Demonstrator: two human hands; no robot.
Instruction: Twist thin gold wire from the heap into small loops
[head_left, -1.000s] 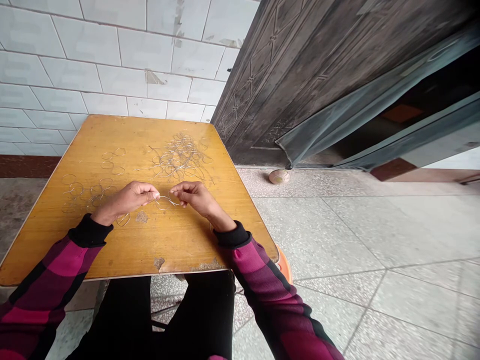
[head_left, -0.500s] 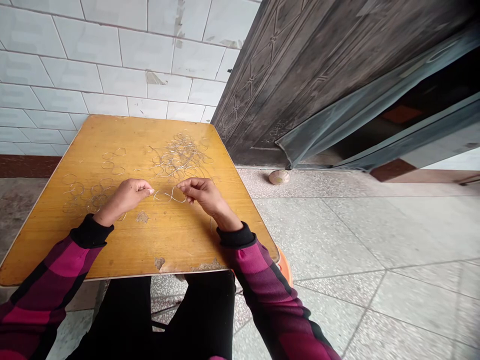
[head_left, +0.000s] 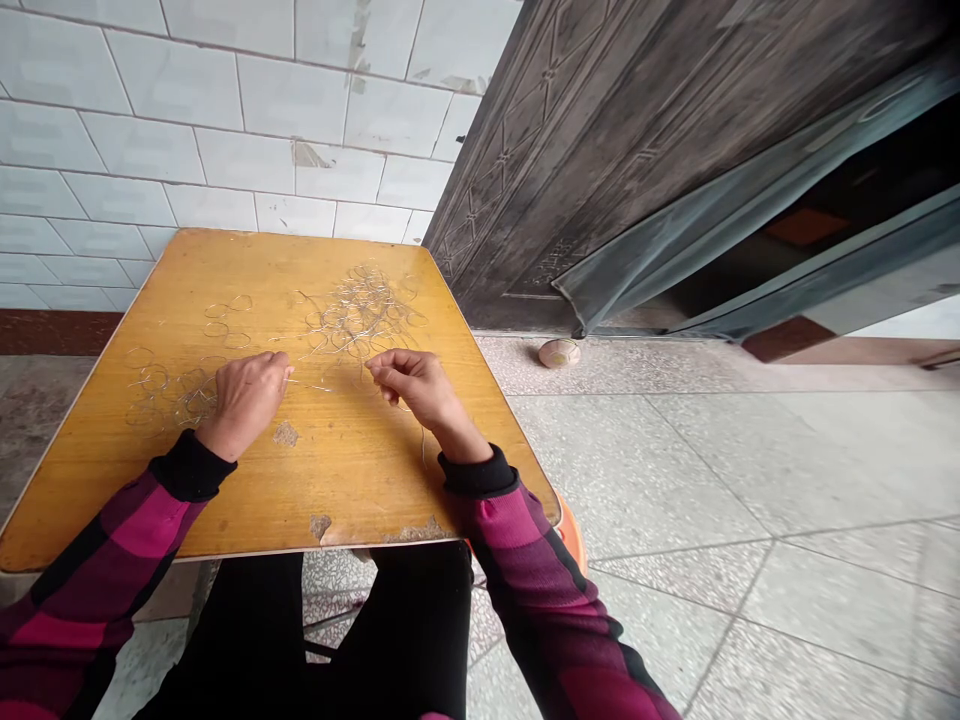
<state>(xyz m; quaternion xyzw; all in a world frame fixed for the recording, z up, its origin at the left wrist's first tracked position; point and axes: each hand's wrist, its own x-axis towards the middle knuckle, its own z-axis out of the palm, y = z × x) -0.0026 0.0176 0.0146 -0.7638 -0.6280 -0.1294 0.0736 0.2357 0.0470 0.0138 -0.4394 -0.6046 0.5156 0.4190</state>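
Yellow-brown wood-grained tabletop [head_left: 360,480] carries 1 tangled heap of silvery wire loops [head_left: 363,318] toward its far right corner; bare right hand [head_left: 418,386], fingertips together, contents unclear; bare left hand [head_left: 250,394], closed on 1 thin silvery wire piece [head_left: 312,386] midway between side edges, best pinched lightly against bending.

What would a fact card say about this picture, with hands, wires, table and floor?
Left hand: pinching a thin wire
Right hand: fingertips together; any wire there is too fine to tell
Wire pile: tangled loops, beyond the hands
Table: yellow-brown, chipped near its front edge
Floor: pale; a roundish object sits by the dark door
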